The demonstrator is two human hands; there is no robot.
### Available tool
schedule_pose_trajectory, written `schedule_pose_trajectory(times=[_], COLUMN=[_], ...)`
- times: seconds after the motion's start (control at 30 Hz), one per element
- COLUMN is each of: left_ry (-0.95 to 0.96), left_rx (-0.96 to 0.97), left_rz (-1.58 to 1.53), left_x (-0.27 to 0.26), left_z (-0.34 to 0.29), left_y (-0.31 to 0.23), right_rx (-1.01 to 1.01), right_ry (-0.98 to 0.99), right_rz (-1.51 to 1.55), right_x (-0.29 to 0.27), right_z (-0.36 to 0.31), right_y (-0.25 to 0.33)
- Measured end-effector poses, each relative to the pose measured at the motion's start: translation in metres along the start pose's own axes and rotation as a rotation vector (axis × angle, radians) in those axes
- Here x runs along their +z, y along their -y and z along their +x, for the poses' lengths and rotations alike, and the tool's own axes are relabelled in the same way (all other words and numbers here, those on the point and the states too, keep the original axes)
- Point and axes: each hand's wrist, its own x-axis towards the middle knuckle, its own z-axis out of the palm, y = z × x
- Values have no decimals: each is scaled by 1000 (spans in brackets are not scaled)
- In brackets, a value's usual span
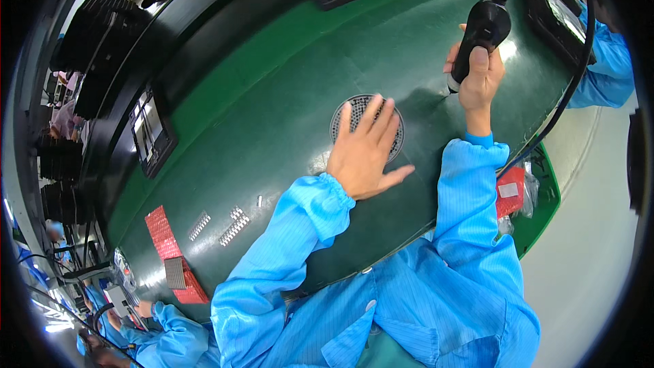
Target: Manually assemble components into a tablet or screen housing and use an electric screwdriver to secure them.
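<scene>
My right hand (481, 82) is wrapped around a black corded electric screwdriver (485, 24), its tip pointing down just above the green mat. My left hand (364, 157) lies palm down with fingers spread over a round dish (357, 105) dotted with many small holes or parts. The fingers hide much of the dish, and I cannot tell whether they touch it. Nothing is held in that hand.
The green mat (272, 123) carries red bubble wrap (161, 232), a grey ribbed block (175, 273) and strips of small parts (235, 226). Dark-framed panels (150, 133) stand along a black rail. A green bin (545, 197) sits right. Co-workers' blue sleeves (603, 68) show at both sides.
</scene>
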Motion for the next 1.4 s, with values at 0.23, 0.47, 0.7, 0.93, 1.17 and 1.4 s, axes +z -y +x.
schedule_pose_trajectory(times=[0.23, 0.47, 0.7, 0.93, 1.17, 1.4], left_ry=[63, 65, 6, -7, -53, -147], left_rx=[-75, 76, -35, -17, -66, -361], left_rz=[28, -57, -5, -22, -25, -99], left_x=[-13, 1, -9, 1, -1, 0], left_z=[-19, -18, -28, -20, -28, 11], left_y=[14, -7, 9, -8, -1, 0], right_rx=[22, 37, 37, 52, 61, 15], right_ry=[21, -2, 12, 15, 32, 73], right_rz=[-100, -82, -82, -67, -71, -53], right_x=[-5, -1, -3, -2, -1, -1], right_z=[-1, -1, -1, -2, -3, -2], right_y=[0, 2, -4, -2, -3, -6])
